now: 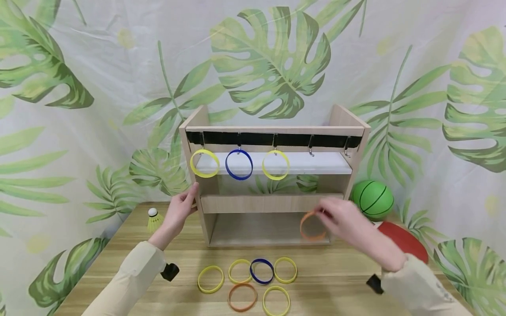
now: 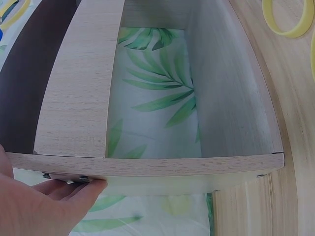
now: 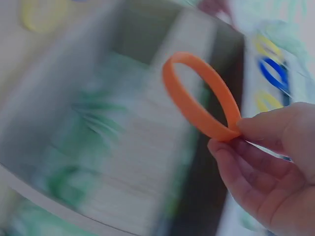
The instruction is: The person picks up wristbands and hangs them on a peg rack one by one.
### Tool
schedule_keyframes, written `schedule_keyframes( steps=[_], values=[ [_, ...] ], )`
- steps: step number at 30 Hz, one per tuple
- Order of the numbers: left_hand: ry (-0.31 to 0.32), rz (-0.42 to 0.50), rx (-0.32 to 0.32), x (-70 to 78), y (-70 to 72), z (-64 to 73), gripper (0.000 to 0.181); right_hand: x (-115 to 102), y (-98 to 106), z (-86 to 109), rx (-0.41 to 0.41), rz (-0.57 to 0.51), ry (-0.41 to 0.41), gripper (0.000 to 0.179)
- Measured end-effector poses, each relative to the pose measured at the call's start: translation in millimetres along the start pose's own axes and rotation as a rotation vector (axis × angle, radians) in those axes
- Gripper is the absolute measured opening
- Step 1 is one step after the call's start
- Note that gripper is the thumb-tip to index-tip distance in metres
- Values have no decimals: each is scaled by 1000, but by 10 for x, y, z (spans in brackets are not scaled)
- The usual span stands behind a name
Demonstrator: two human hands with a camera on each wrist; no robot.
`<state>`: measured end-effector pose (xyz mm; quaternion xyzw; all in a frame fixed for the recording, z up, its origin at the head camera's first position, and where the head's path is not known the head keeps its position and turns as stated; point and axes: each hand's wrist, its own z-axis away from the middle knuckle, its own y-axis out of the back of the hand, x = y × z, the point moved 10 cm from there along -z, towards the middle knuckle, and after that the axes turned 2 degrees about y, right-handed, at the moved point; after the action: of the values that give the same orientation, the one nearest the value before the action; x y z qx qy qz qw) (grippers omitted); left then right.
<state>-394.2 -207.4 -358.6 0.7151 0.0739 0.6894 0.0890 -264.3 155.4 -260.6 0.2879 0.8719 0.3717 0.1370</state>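
My right hand (image 1: 340,215) pinches an orange silicone wristband (image 3: 197,101) between thumb and fingertips, in front of the shelf's lower right part. The wristband's loop hangs free of the shelf. At the wooden shelf's (image 1: 272,204) left side, my left hand (image 1: 181,210) rests its fingers against the outer panel (image 2: 162,167), the thumb by the front edge. A black strip (image 1: 258,139) across the shelf carries several metal hooks. From three of them hang a yellow wristband (image 1: 217,163), a blue wristband (image 1: 251,165) and another yellow wristband (image 1: 288,165). The two rightmost hooks (image 1: 311,151) hold nothing.
On the table (image 1: 158,281) before the shelf lie several yellow wristbands (image 1: 199,285), a blue wristband (image 1: 272,274) and an orange wristband (image 1: 229,298). A shuttlecock (image 1: 154,220) stands left; a green ball (image 1: 373,199) and a red paddle (image 1: 407,241) are right. Leaf-patterned cloth (image 1: 118,52) hangs behind.
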Motion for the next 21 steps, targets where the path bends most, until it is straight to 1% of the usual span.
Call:
schedule_keyframes(
  steps=[3,5,7,9,12,15,19,21],
  values=[
    [1,2,0,2,0,-6,74,38,363,-263,76,25,18,21],
    [3,2,-2,0,-1,-7,74,68,559,-422,113,36,7,20],
    [5,5,-4,-5,-1,-7,74,90,707,-565,140,53,-3,18],
    [7,6,-6,-11,-1,-4,74,105,802,-689,160,70,-2,16],
    [7,8,-8,-10,-2,-8,75,147,850,-831,161,85,-13,14],
    [8,10,-8,-16,5,-6,75,211,807,-921,143,91,-35,10],
    [10,12,-2,-23,13,-7,76,303,710,-959,102,124,-67,9],
    [12,7,3,-24,19,-6,75,323,677,-956,88,136,-70,10]
  ],
)
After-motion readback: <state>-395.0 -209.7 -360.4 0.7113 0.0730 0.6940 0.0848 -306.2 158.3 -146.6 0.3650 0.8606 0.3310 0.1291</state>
